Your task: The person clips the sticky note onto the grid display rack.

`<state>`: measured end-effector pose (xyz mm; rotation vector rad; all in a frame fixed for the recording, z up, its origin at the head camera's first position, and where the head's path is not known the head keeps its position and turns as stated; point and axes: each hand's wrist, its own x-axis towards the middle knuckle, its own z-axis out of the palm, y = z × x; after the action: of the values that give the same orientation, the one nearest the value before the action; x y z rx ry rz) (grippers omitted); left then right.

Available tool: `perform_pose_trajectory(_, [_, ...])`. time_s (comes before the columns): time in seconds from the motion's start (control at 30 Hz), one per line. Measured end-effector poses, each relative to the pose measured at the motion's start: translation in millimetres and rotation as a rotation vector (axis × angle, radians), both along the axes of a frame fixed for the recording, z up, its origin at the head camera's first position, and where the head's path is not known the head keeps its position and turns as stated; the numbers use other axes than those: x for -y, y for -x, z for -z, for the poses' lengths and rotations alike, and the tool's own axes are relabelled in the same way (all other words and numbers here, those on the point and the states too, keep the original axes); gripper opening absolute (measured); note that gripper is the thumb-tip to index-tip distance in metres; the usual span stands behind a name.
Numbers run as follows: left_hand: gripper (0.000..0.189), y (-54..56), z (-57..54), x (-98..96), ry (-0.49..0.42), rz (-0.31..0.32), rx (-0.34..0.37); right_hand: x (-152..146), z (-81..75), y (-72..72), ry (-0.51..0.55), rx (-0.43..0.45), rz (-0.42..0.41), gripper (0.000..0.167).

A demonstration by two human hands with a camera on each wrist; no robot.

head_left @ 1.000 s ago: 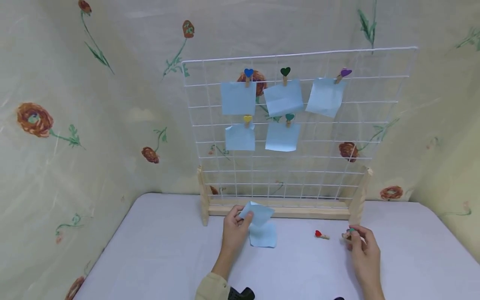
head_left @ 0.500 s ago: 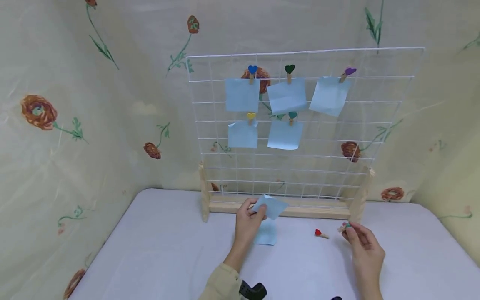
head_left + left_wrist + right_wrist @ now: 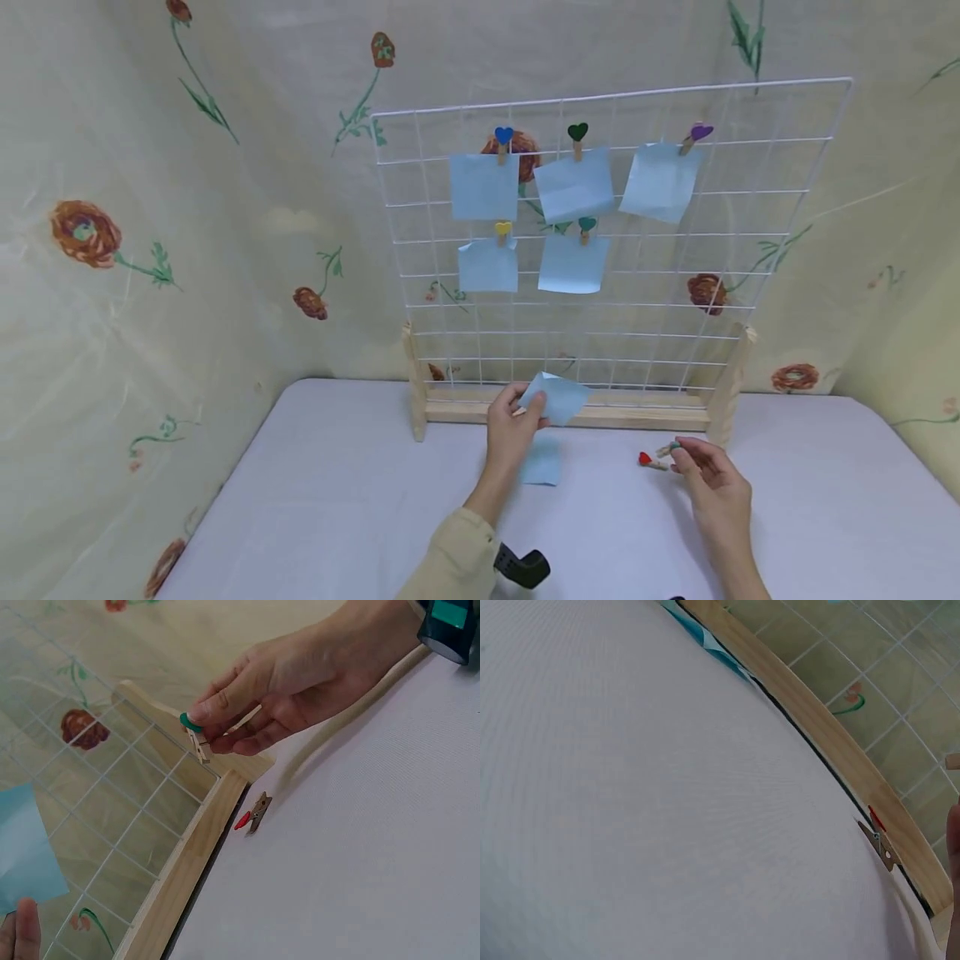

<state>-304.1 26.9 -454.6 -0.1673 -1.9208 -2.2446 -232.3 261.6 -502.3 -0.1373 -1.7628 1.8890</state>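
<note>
My left hand (image 3: 516, 425) pinches a blue paper note (image 3: 558, 398) between thumb and fingers, in front of the rack's wooden base. Another blue note (image 3: 542, 462) lies on the table, partly behind that hand. Off to the right, my right hand (image 3: 716, 483) pinches a small wooden clothespin (image 3: 197, 742) with a green end by thumb and fingertips, above the table. A clothespin with a red heart (image 3: 652, 461) lies on the table just left of the right hand. In the right wrist view only the edge of a finger (image 3: 953, 855) shows.
A white wire grid (image 3: 637, 321) stands upright in a wooden base (image 3: 637, 417) at the table's back. Several blue notes (image 3: 483, 187) hang on it from heart clothespins (image 3: 577, 133). A flower-printed sheet (image 3: 225, 333) covers the walls. The table (image 3: 360, 500) has a white cloth.
My left hand has moved right and slightly up with its note. My right hand has shifted a little left with its clothespin, closer to the red-heart one.
</note>
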Motion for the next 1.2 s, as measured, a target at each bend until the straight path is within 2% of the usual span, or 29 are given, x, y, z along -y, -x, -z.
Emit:
perform_pose_trajectory(0.23, [0.018, 5.4, -7.6, -9.4, -0.019, -0.018, 0.019, 6, -3.6, 1.6, -0.057, 0.021, -0.009, 0.026])
perform_pose_trajectory(0.4, [0.019, 10.0, -11.9, -14.1, -0.030, -0.017, 0.008, 6, -4.2, 7.1, -0.226, 0.034, -0.038, 0.025])
perform_pose_trajectory(0.47, [0.019, 11.5, -12.4, -15.6, -0.030, -0.002, -0.005, 5, -4.5, 8.5, -0.286, 0.012, -0.056, 0.024])
perform_pose_trajectory(0.67, [0.021, 15.6, -12.7, -19.9, -0.009, 0.077, -0.033, 2, -14.2, 12.9, -0.348, -0.105, -0.092, 0.020])
perform_pose_trajectory(0.83, [0.022, 16.6, -18.0, -20.7, 0.038, 0.074, -0.048, 2, -30.1, 20.5, -0.384, -0.164, -0.136, 0.021])
perform_pose_trajectory(1.0, [0.021, 17.3, -25.4, -22.1, 0.092, 0.062, -0.051, -1, -44.2, 24.6, -0.506, -0.116, -0.146, 0.020])
perform_pose_trajectory(1.2, [0.021, 19.3, -31.0, -26.9, 0.110, 0.105, -0.075, -6, -58.5, 27.6, -0.656, -0.047, -0.139, 0.025])
